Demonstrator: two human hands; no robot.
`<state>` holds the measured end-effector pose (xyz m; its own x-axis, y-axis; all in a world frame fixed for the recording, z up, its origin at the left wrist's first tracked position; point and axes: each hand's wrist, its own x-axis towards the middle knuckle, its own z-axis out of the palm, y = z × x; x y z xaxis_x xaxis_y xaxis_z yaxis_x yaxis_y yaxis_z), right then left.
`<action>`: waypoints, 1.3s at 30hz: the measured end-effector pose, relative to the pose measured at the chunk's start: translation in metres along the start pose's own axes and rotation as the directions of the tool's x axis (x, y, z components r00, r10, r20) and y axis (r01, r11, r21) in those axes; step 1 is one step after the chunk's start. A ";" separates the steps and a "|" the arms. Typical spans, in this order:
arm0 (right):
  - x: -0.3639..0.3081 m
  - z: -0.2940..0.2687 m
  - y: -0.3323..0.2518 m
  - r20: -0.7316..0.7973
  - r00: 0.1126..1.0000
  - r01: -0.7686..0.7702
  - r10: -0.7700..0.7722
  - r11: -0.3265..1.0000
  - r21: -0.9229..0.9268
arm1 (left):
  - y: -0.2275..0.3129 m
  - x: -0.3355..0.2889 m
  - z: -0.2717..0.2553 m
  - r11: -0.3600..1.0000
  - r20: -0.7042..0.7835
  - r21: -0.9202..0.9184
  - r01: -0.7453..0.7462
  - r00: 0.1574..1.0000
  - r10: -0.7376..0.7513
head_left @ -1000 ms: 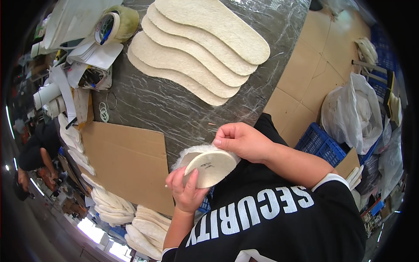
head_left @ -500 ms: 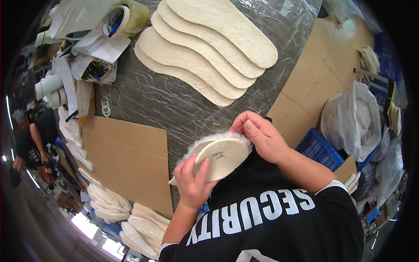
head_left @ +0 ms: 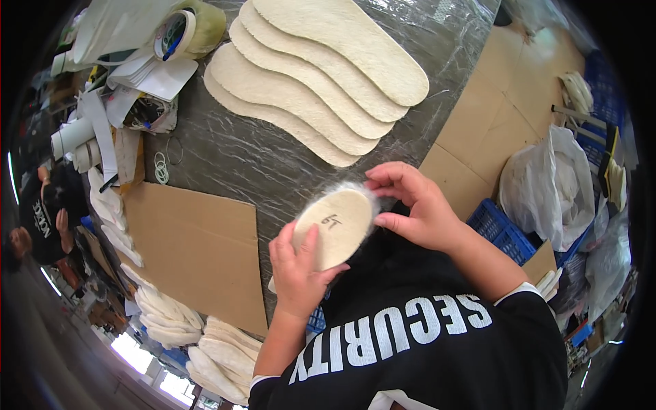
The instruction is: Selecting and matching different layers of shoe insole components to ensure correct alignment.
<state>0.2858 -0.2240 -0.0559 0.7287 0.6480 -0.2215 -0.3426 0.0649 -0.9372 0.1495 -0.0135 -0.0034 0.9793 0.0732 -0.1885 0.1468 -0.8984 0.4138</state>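
Hands gripping a fleece-edged insole above the table edge

Fingers are closing on a cream insole (head_left: 335,227) that is being held just in front of the person's chest, its smooth backing turned up and a fringe of white fluff showing round its rim. The left hand (head_left: 298,273) is gripping the near end from below, thumb lying across the backing and the other fingers curled underneath. The right hand (head_left: 417,208) is pinching the far rim of the same insole between thumb and fingertips, with the remaining fingers bent loosely above it. The piece is hanging over the near edge of the plastic-wrapped table (head_left: 253,164), not resting on it.

Just to the left, a flat sheet of brown cardboard (head_left: 195,249) is lying on the table's near corner, and stacks of pale insoles (head_left: 171,318) are piling below its edge. To the right, a blue crate (head_left: 502,229) is sitting beside a white plastic bag (head_left: 547,184), with more cardboard spread beyond them.

Further out on the table, four long fleecy insoles (head_left: 307,89) are lying overlapped in a fanned row. Past them, at the far left corner, a roll of tape (head_left: 184,31) is sitting among loose white paper pieces and rolled sheets. Another person in a dark shirt (head_left: 41,219) is sitting well apart at the left rim.
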 end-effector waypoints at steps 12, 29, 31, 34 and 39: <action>-0.020 0.032 0.030 0.147 0.861 0.433 -0.487 0.550 -0.714 | -0.013 0.009 0.009 0.996 -0.098 0.023 0.091 0.991 -0.089; -0.028 0.051 0.048 0.183 0.747 0.495 -0.640 0.350 -0.795 | -0.002 0.018 -0.008 0.988 0.008 0.144 0.047 0.999 -0.049; -0.041 0.061 0.059 0.271 0.763 0.500 -0.587 0.271 -0.822 | -0.002 0.021 -0.011 0.989 0.038 0.136 0.055 0.997 -0.061; -0.049 0.074 0.068 0.303 0.724 0.498 -0.620 0.165 -0.852 | -0.001 0.025 -0.015 0.986 0.090 0.145 0.077 0.992 -0.091; -0.049 0.085 0.081 0.308 0.693 0.487 -0.652 0.109 -0.867 | -0.003 0.026 -0.024 0.986 0.155 0.153 0.065 0.984 -0.089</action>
<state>0.1719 -0.1859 -0.0981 0.5459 0.6406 0.5401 0.8315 -0.3349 -0.4433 0.1780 0.0017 0.0115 0.9288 0.0850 -0.3606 0.1873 -0.9475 0.2593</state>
